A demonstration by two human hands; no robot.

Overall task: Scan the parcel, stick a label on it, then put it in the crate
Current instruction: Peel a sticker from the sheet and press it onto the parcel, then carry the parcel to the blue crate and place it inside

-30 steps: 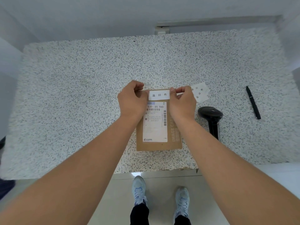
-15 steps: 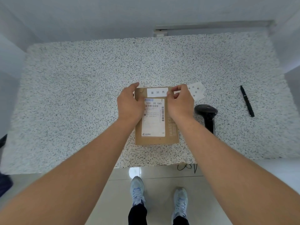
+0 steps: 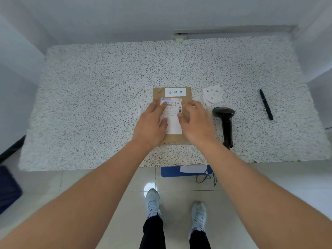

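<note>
Head view: the parcel [image 3: 172, 114], a flat brown cardboard mailer, lies on the speckled table [image 3: 89, 87] near its front edge, roughly centred. A small white label [image 3: 175, 92] with three printed characters sits flat across the parcel's far end, above the larger shipping label [image 3: 171, 115] with its barcodes. Both hands rest on top of the parcel. The left hand [image 3: 150, 125] lies palm down with fingers spread, its fingertips over the left part of the shipping label. The right hand [image 3: 195, 121] lies likewise, fingers loosely spread over the right edge — neither hand pinches or lifts anything. The image is slightly blurred at the fingers, so the exact contact cannot be told.

To the right of the parcel, apart from it, lie a few spare labels [image 3: 212, 95], a black handheld scanner [image 3: 225, 123] and, further right, a pen [image 3: 266, 104]. A blue object [image 3: 183, 171] shows below the table's front edge; whether it is the crate cannot be told.

Assessment: labelling appears complete; the transfer to the crate remains. Risks — the thin parcel lies flush on the table and offers little edge to grasp, so a hasty pick-up could slide it off the near edge; a sweep of the right arm could knock the scanner or scatter the spare labels.
</note>
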